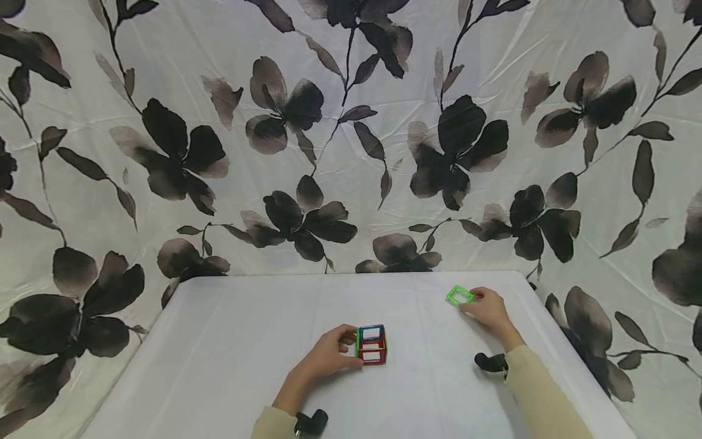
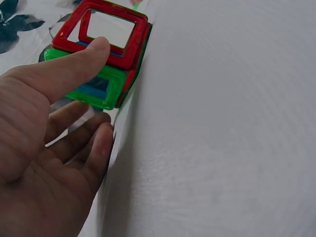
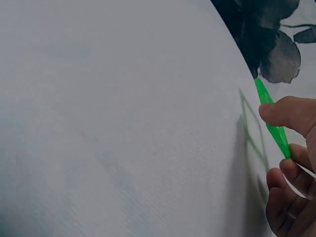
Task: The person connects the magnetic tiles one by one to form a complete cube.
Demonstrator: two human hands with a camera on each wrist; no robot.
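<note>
Near the middle of the table a small box of magnetic tiles [image 1: 375, 365] stands upright, with red, blue and green frames and clear centres. My left hand [image 1: 325, 356] holds it from the left side. In the left wrist view the thumb lies on a red tile [image 2: 129, 58], and a green tile [image 2: 117, 86] forms the neighbouring side. The other fingers reach towards the far side, partly hidden. Farther back on the right, my right hand [image 1: 490, 311] pinches a single green square tile [image 3: 278, 136] between thumb and fingers, above the table, its shadow falling on the cloth.
A white cloth covers the table [image 1: 247, 341], whose far edge meets a hanging sheet [image 1: 384, 201] printed with dark flowers. Black wrist cameras [image 1: 312, 422] are worn on both arms, below the hands. The right hand is close to the table's back right corner.
</note>
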